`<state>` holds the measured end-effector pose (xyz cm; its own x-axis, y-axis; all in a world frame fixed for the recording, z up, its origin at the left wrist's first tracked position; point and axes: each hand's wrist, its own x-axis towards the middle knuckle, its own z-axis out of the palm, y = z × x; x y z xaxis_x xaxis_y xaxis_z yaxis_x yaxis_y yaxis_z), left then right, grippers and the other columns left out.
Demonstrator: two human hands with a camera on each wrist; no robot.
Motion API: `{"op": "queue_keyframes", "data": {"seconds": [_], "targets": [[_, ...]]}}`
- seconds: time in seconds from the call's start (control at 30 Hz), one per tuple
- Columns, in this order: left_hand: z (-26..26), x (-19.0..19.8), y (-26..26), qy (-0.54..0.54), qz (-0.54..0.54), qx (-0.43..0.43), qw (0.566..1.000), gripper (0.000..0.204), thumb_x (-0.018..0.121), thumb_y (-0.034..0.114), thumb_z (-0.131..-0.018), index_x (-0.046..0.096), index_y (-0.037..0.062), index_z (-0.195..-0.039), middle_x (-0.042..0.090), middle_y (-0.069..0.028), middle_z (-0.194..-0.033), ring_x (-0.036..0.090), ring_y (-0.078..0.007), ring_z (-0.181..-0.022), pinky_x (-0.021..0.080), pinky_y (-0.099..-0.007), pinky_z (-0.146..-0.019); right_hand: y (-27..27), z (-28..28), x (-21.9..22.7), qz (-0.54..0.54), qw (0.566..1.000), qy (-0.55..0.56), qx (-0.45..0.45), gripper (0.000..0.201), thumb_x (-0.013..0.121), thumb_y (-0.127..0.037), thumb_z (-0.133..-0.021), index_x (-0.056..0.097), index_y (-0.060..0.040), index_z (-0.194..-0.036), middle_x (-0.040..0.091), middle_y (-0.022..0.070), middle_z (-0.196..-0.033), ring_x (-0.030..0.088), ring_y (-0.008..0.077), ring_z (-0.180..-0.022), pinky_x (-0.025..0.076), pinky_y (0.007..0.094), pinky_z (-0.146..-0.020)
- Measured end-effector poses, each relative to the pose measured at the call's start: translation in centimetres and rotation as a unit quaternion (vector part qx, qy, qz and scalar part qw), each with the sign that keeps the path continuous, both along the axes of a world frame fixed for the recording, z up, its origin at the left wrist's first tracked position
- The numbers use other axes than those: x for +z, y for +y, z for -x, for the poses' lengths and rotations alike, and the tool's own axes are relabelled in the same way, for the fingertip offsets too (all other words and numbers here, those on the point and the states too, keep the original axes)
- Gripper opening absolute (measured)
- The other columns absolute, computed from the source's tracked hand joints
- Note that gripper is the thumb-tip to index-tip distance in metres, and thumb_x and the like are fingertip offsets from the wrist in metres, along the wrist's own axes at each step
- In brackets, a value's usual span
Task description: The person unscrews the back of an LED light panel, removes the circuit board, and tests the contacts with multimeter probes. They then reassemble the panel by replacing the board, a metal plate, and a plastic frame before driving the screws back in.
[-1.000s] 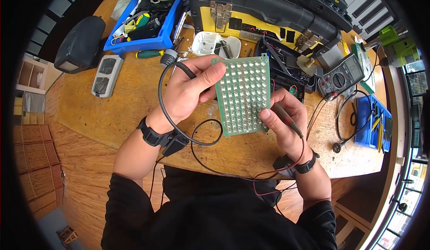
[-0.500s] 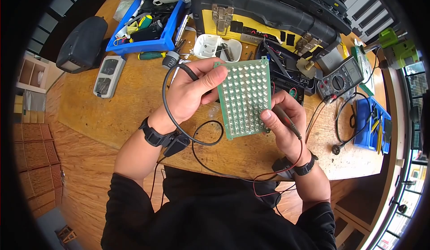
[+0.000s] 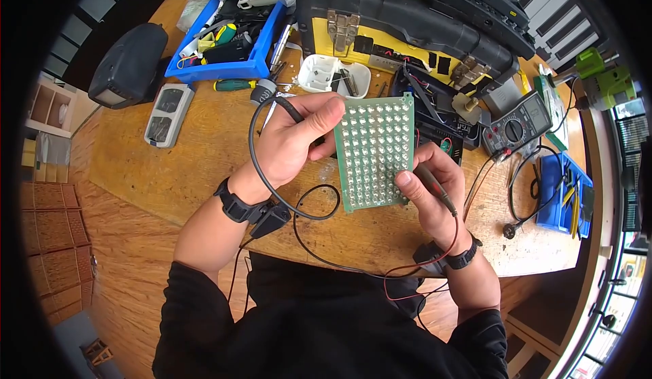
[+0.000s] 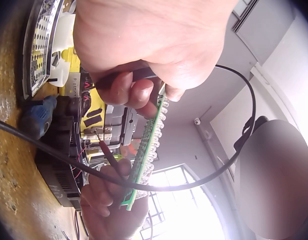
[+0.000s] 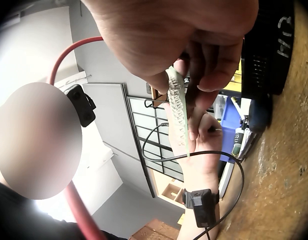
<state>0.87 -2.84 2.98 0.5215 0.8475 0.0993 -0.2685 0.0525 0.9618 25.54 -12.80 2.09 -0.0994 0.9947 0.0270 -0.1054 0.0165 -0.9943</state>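
A green circuit board [image 3: 377, 153] with rows of clear LEDs is held up above the table, its LED side toward the head camera. The left hand [image 3: 292, 138] pinches its upper left edge, thumb in front, and also holds a black cabled probe [image 3: 288, 109]. At the lower right edge the right hand [image 3: 438, 185] grips the board with its thumb on the LED side, a dark probe [image 3: 435, 187] with a red lead lying in that hand. In the left wrist view the board [image 4: 146, 150] appears edge-on, the red probe [image 4: 109, 156] tip pointing away behind it.
A multimeter [image 3: 517, 126] lies at the right, near a blue bin [image 3: 553, 192]. Behind the hands are a yellow and black case [image 3: 407, 32], a white tray [image 3: 316, 73] and a blue tool box [image 3: 221, 72]. A grey device [image 3: 168, 115] lies on the left; cables loop below the board.
The board and the left hand have shifted slightly right and down in the head view, while the surroundings have shifted a little too. Both hands keep the same hold.
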Motion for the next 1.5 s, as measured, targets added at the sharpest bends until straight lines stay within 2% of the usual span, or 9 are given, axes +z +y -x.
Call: {"op": "queue_keyframes", "data": {"seconds": [0.1, 0.37, 0.8, 1.5], "targets": [[0.14, -0.39, 0.07, -0.018, 0.004, -0.003, 1.0, 0.048, 0.061, 0.045, -0.115, 0.071, 0.0037, -0.091, 0.059, 0.0037, -0.078, 0.045, -0.0048, -0.059, 0.031, -0.0232, -0.053, 0.01, 0.17, -0.05, -0.013, 1.0, -0.002, -0.006, 0.025, 0.084, -0.017, -0.102, 0.062, -0.0048, -0.105, 0.072, -0.0012, -0.095, 0.059, 0.0033, -0.084, 0.047, 0.0222, -0.073], [0.14, -0.5, 0.09, -0.032, 0.009, -0.006, 0.999, 0.054, 0.06, 0.05, -0.114, 0.079, -0.0007, -0.112, 0.065, 0.0018, -0.08, 0.046, -0.0056, -0.058, 0.031, -0.0228, -0.053, 0.02, 0.37, -0.17, -0.012, 1.0, 0.0, -0.016, 0.025, 0.084, -0.017, -0.102, 0.062, -0.0049, -0.104, 0.07, -0.0013, -0.088, 0.057, 0.0028, -0.075, 0.044, 0.0217, -0.064], [0.11, -0.63, 0.15, -0.03, 0.01, -0.004, 1.0, 0.055, 0.059, 0.051, -0.115, 0.079, -0.0001, -0.106, 0.066, 0.001, -0.078, 0.047, -0.0056, -0.058, 0.031, -0.0234, -0.052, -0.05, 0.42, -0.16, -0.008, 1.0, 0.005, -0.02, 0.024, 0.083, -0.016, -0.103, 0.063, -0.0046, -0.105, 0.07, -0.0012, -0.086, 0.057, 0.0028, -0.073, 0.044, 0.0217, -0.063], [0.04, -0.64, 0.06, -0.026, 0.03, 0.005, 0.999, 0.056, 0.06, 0.051, -0.114, 0.079, -0.0012, -0.112, 0.067, 0.0006, -0.08, 0.047, -0.0055, -0.058, 0.031, -0.0232, -0.052, -0.14, 0.38, -0.14, 0.005, 1.0, 0.009, -0.017, 0.024, 0.084, -0.017, -0.102, 0.063, -0.0049, -0.105, 0.071, -0.0013, -0.091, 0.058, 0.0025, -0.076, 0.045, 0.0214, -0.064]]}}
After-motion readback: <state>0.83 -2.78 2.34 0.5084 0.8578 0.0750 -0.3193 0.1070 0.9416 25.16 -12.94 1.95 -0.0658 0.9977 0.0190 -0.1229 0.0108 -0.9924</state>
